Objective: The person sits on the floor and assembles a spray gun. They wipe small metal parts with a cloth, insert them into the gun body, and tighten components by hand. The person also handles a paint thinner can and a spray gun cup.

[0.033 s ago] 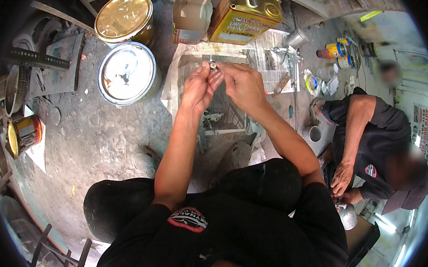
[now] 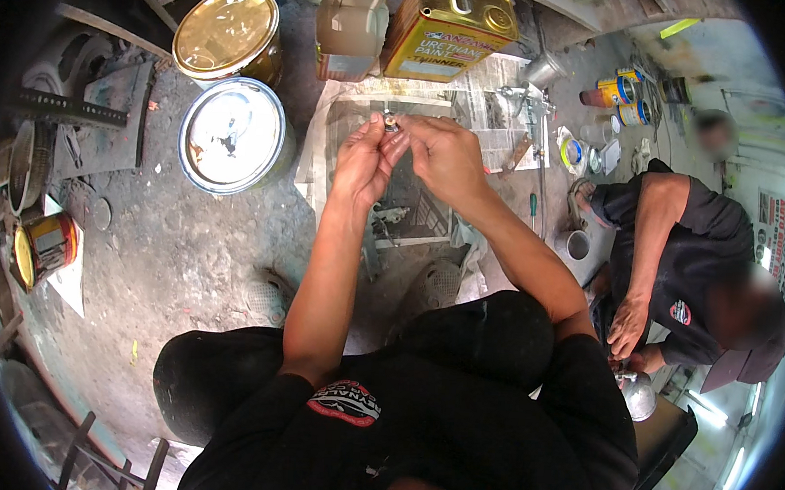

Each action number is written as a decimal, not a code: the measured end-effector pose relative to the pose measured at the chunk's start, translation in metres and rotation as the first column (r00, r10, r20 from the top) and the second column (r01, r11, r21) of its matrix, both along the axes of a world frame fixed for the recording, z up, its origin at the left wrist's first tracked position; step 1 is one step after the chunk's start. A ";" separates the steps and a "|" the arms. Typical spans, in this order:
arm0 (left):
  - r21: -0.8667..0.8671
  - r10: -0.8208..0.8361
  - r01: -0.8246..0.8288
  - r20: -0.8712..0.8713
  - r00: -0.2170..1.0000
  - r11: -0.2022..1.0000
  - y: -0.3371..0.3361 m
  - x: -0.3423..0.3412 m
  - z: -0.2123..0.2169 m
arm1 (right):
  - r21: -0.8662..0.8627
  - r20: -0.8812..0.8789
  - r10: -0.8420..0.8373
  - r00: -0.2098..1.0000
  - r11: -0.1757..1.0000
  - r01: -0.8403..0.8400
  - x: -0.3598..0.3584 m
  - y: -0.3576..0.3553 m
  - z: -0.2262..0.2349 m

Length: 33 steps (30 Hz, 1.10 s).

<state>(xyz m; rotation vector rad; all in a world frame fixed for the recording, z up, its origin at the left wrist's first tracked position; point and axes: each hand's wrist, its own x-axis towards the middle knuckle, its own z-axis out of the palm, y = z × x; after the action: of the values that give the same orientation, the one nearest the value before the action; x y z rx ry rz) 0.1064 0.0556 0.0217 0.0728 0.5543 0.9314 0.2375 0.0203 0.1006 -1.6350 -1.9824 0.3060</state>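
Note:
Both my hands meet over the newspaper (image 2: 496,131) spread on the floor. Between their fingertips is a small round metal fitting (image 2: 391,122), silvery with a brass-coloured middle. My left hand (image 2: 361,162) pinches it with thumb and fingers, palm turned partly up. Coming from the right, my right hand (image 2: 448,159) has its thumb and bent forefinger closed at the fitting's edge. The fingers hide much of the part, so its exact kind cannot be made out. Metal spray gun parts (image 2: 531,101) lie on the paper to the right.
A gold thinner can (image 2: 448,35) and an opened carton (image 2: 352,30) stand beyond my hands. Two lidded pails (image 2: 232,135) are at the left. A metal cup (image 2: 577,246) and screwdriver (image 2: 533,206) lie right, near a co-worker (image 2: 676,260) handling a spray gun (image 2: 638,398).

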 end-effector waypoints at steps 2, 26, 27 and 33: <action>0.040 -0.026 0.025 0.011 1.000 0.999 0.000 -0.004 -0.012 | -0.035 0.026 0.022 0.999 0.999 -0.021 -0.002 -0.002 0.001; 0.687 0.565 0.095 -0.661 0.495 0.720 -0.010 0.008 0.036 | -0.165 -0.304 -0.318 0.898 0.946 0.279 0.025 -0.008 0.021; 0.692 0.572 0.081 -0.651 0.499 0.717 -0.010 0.009 0.035 | -0.147 -0.310 -0.303 0.901 0.952 0.269 0.024 -0.008 0.021; 0.715 0.604 0.000 -0.590 0.535 0.699 -0.008 0.012 0.031 | -0.182 -0.287 -0.283 0.915 0.954 0.238 0.025 -0.008 0.020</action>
<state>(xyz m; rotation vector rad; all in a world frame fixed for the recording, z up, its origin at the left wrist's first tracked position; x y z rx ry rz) 0.1189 0.0474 0.0524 1.1390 1.0957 1.4451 0.2626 0.0125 0.1206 -1.7920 -1.5180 0.5756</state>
